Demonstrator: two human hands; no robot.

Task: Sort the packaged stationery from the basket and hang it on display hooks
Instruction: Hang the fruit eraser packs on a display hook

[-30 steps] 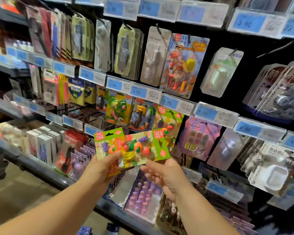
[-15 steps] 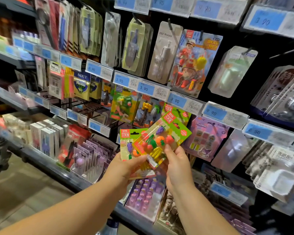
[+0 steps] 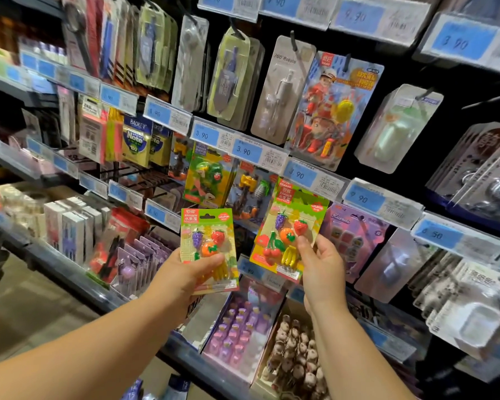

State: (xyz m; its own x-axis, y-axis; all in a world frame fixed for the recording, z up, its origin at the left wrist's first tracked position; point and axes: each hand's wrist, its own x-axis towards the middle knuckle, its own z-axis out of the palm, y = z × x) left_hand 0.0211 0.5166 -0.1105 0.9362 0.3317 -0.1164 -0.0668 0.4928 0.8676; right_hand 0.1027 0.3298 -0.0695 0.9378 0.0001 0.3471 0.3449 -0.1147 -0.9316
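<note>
Pinching one fruit eraser pack (image 3: 289,235) by its lower right edge, the right hand (image 3: 321,272) held it nearly upright, long axis tilted slightly, top end just beneath a blue price label (image 3: 300,174). The hook itself I could not see. The left hand (image 3: 185,275) gripped a second pack (image 3: 208,246) lower and to the left, apart from the first.

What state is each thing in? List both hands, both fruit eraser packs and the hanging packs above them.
left hand: grips left eraser pack.
left eraser pack: upright, held, not hung.
right hand: pinches right eraser pack.
right eraser pack: tilted, raised below a price tag; hooked or not, cannot tell.
firefighter pack: hanging.
360 Rotate pack: hanging.
</note>
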